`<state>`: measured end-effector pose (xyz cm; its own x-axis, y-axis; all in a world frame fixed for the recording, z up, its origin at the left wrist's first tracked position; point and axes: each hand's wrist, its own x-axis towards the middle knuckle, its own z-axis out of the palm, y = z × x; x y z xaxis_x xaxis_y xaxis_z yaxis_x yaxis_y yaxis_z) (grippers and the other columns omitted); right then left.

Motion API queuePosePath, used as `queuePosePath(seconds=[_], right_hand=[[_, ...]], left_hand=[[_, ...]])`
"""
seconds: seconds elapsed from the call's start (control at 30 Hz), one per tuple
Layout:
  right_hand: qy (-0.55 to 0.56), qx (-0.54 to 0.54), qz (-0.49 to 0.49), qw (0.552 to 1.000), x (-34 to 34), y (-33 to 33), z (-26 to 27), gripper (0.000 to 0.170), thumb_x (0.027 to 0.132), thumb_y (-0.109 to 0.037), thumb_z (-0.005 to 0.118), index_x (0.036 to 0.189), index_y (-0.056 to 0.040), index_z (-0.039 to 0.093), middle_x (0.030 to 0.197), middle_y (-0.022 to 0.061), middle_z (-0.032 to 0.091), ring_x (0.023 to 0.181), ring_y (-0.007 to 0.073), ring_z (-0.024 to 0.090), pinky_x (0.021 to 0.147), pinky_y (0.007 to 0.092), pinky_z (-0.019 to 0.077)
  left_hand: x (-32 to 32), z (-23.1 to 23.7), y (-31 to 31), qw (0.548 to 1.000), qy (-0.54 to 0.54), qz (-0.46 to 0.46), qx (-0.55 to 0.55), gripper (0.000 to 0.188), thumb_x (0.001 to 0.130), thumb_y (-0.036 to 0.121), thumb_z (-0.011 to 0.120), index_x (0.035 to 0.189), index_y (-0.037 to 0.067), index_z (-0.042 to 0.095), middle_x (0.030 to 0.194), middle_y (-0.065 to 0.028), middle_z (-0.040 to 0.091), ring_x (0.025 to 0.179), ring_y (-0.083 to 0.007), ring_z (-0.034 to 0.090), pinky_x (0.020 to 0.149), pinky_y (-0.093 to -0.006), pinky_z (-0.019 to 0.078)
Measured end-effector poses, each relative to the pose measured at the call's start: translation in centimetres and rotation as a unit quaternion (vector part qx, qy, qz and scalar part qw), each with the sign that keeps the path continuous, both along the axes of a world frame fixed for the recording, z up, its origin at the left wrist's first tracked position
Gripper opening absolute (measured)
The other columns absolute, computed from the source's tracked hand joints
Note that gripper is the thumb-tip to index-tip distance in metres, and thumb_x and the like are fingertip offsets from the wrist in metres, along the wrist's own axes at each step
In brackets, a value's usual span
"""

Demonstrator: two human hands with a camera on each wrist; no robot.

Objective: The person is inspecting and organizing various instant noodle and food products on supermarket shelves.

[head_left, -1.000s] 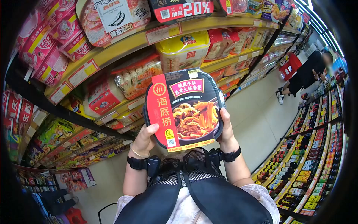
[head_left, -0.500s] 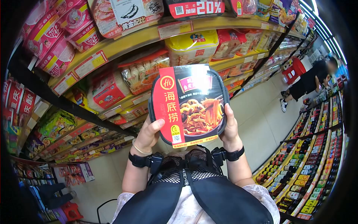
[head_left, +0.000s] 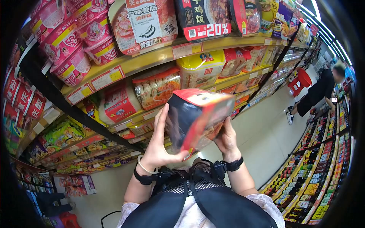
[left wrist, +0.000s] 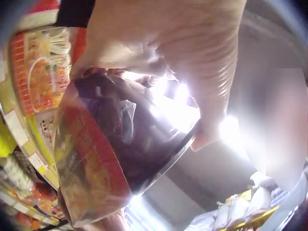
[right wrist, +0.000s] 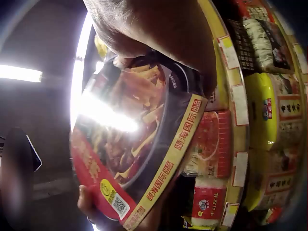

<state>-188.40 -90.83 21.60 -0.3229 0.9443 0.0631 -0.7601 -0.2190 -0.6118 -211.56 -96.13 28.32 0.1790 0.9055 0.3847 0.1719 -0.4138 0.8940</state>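
A self-heating hot pot box point(head_left: 186, 117) in a red and black printed sleeve is held up before the chest, tilted and blurred in the head view. On its left side my left hand point(head_left: 156, 149) grips it, fingers along the dark side and thumb at the near edge. My right hand point(head_left: 227, 140) holds the opposite side. In the left wrist view the dark, shiny plastic of the box point(left wrist: 144, 139) shows under the palm. The right wrist view has the food picture, yellow strip and QR code on the box point(right wrist: 139, 130).
Ahead are shelves with pink noodle tubs point(head_left: 72, 72), a sausage rice pack point(head_left: 144, 26) and a yellow noodle bag point(head_left: 201, 68). Bottles line the shelf point(head_left: 311, 174) at right. A person point(head_left: 319, 89) stands in the aisle near a red basket point(head_left: 300, 81).
The box has turned from its front facing up to a tilted pose showing its side. My left fingers have shifted up along that side. The shelves sit lower and further right in view.
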Motion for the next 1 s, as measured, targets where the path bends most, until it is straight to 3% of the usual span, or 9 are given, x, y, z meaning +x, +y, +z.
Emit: queuePosePath(seconds=[0.03,0.13,0.17,0.33,0.47,0.57,0.73,0.9,1.0], right_hand=[[0.063,-0.007,0.025,0.998,-0.3,0.4,-1.2,0.052,0.095,-0.040,0.047,0.132,-0.0042,0.042,0.129,0.0114,0.052,0.117,0.0254,0.051,0.101,0.0426,0.0388],[-0.063,-0.037,-0.025,0.997,-1.7,-0.6,-0.9,0.058,0.097,-0.045,0.035,0.139,-0.0051,0.034,0.136,0.0137,0.045,0.121,0.0248,0.047,0.101,0.0389,0.0406],[-0.006,-0.127,-0.034,0.991,-2.0,-2.1,0.7,0.056,0.098,-0.040,0.038,0.140,-0.0036,0.033,0.137,0.0138,0.044,0.122,0.0246,0.047,0.101,0.0360,0.0407],[0.060,-0.049,0.002,0.997,-1.0,-2.7,-2.8,0.054,0.098,-0.036,0.040,0.140,-0.0032,0.033,0.138,0.0135,0.043,0.123,0.0242,0.046,0.102,0.0361,0.0401],[0.163,-0.034,0.043,0.985,-1.6,-1.2,0.5,0.053,0.098,-0.034,0.040,0.142,-0.0055,0.028,0.140,0.0139,0.040,0.126,0.0278,0.043,0.105,0.0429,0.0374],[-0.098,0.085,-0.113,0.985,-2.6,-1.4,2.2,0.054,0.098,-0.029,0.043,0.143,-0.0060,0.025,0.140,0.0123,0.040,0.128,0.0282,0.040,0.107,0.0433,0.0340],[-0.118,0.236,-0.107,0.959,-2.5,-1.8,3.7,0.049,0.090,-0.010,0.057,0.134,-0.0057,0.037,0.123,0.0061,0.052,0.112,0.0177,0.052,0.093,0.0329,0.0416],[-0.063,0.280,-0.026,0.958,-2.0,-0.7,4.2,0.039,0.092,-0.021,0.058,0.123,0.0008,0.048,0.112,0.0081,0.061,0.102,0.0184,0.058,0.091,0.0349,0.0453],[-0.047,0.259,-0.116,0.958,-2.2,0.3,7.4,0.044,0.095,-0.036,0.050,0.122,-0.0005,0.048,0.113,0.0078,0.060,0.102,0.0172,0.058,0.091,0.0335,0.0455]], left_hand=[[0.0,0.9,-0.2,1.000,-0.001,-0.005,0.005,0.124,0.051,0.026,0.083,0.148,0.008,0.008,0.145,-0.0201,0.022,0.133,-0.0322,0.026,0.110,-0.0423,0.0218],[0.2,3.0,-0.4,0.958,0.192,-0.007,0.213,0.139,0.037,0.026,0.087,0.148,0.009,0.004,0.143,-0.0264,0.023,0.127,-0.0452,0.029,0.106,-0.0502,0.0248],[0.3,3.1,-0.4,0.945,0.202,-0.016,0.256,0.143,0.033,0.027,0.087,0.148,0.010,0.004,0.142,-0.0267,0.023,0.125,-0.0449,0.031,0.104,-0.0516,0.0265],[-0.2,3.3,-0.5,0.918,0.208,-0.041,0.335,0.140,0.035,0.033,0.086,0.148,0.011,0.006,0.140,-0.0259,0.026,0.124,-0.0441,0.033,0.101,-0.0571,0.0277],[-0.9,3.6,-0.5,0.923,0.207,-0.041,0.322,0.132,0.038,0.035,0.087,0.147,0.019,0.015,0.139,-0.0252,0.025,0.125,-0.0447,0.032,0.101,-0.0557,0.0284],[-2.0,4.7,-0.3,0.923,0.231,-0.018,0.307,0.122,0.052,0.043,0.086,0.146,0.011,0.015,0.141,-0.0295,0.021,0.130,-0.0461,0.026,0.105,-0.0538,0.0248],[-5.2,3.9,0.0,0.992,-0.007,-0.057,0.115,0.118,0.055,0.037,0.082,0.144,-0.001,0.014,0.145,-0.0273,0.016,0.137,-0.0388,0.017,0.110,-0.0462,0.0170],[-5.5,5.6,-0.4,0.989,-0.028,-0.080,0.118,0.119,0.058,0.043,0.080,0.144,-0.004,0.012,0.146,-0.0257,0.015,0.138,-0.0361,0.016,0.111,-0.0448,0.0143],[-4.6,6.7,-0.3,0.991,-0.016,-0.073,0.112,0.124,0.058,0.043,0.082,0.144,-0.004,0.007,0.146,-0.0259,0.012,0.138,-0.0365,0.013,0.111,-0.0452,0.0139]])
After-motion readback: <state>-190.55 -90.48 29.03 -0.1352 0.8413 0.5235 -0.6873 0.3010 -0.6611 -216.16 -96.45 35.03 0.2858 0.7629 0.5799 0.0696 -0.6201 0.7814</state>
